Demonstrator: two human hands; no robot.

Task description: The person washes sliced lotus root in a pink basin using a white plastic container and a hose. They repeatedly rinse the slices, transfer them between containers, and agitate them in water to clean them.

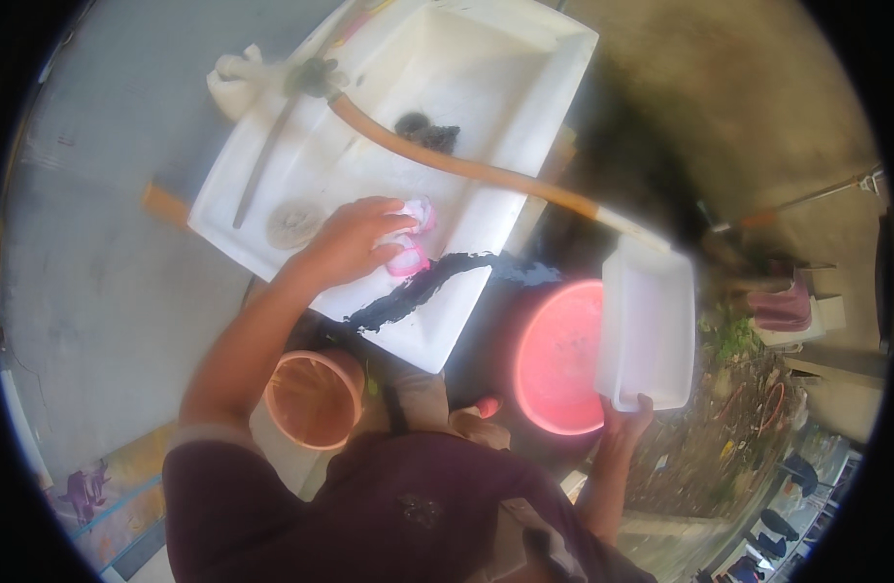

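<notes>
My left hand (356, 233) grips a bunched white cloth with pink edges (409, 256) over the near part of a white sink (458, 321). My right hand (629, 414) holds a translucent white plastic tub (654, 328) by its near end, out beyond the sink's right side. An orange-brown hose (447, 162) runs from the tap (317, 77) across the basin. Its pale end (632, 227) reaches the far rim of the tub; whether water flows is not clear.
A round pink basin (560, 357) sits on the ground, partly behind the tub. An orange-brown bucket (316, 399) stands below the sink's near left. A ragged black strip (417, 291) crosses the sink's near corner. Dark debris (428, 132) lies in the bowl. Plants (731, 339) grow at right.
</notes>
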